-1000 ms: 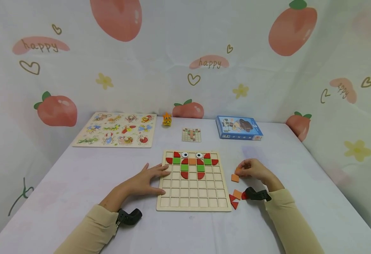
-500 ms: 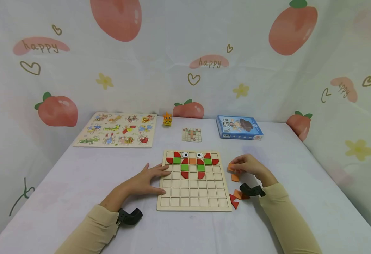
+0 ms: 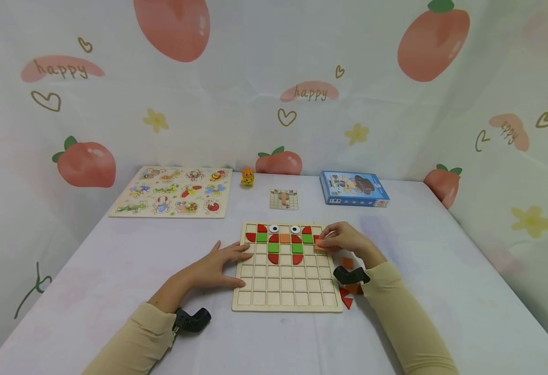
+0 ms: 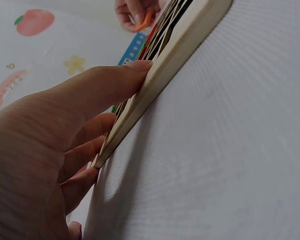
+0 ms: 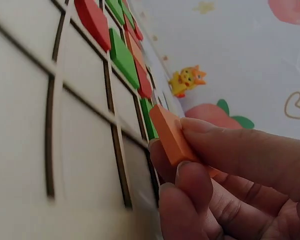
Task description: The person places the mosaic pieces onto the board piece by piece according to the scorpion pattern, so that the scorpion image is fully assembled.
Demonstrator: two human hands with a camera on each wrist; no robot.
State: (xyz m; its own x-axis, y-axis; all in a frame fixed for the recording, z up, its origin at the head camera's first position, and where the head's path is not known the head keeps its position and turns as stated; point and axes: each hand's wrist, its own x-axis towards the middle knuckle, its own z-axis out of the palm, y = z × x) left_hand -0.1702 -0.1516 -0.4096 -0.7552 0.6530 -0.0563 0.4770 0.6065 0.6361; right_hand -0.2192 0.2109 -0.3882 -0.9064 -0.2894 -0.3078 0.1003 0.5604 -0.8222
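Observation:
A wooden grid board [image 3: 274,304] lies flat on the table, with red quarter-round, green square, orange and eye tiles in its upper rows. My left hand [image 3: 215,267] rests at the board's left edge with its fingers spread; in the left wrist view the thumb [image 4: 110,82] touches the rim. Between thumb and fingertips, my right hand [image 3: 348,242] pinches an orange square tile [image 5: 172,135] over the board's upper right part. Below that hand another orange tile [image 3: 347,262] lies on the table. Red triangle tiles [image 3: 347,302] sit near the lower right corner, partly hidden by the wrist camera.
Behind the board lies a small pattern card [image 3: 283,199]. An insect puzzle board [image 3: 173,192] is at the back left, beside a small orange-yellow toy figure [image 3: 247,176]. A blue box [image 3: 354,188] stands at the back right.
My right hand has carried the orange square tile leftward from the loose pieces to above the board's right side. The left hand stays in place.

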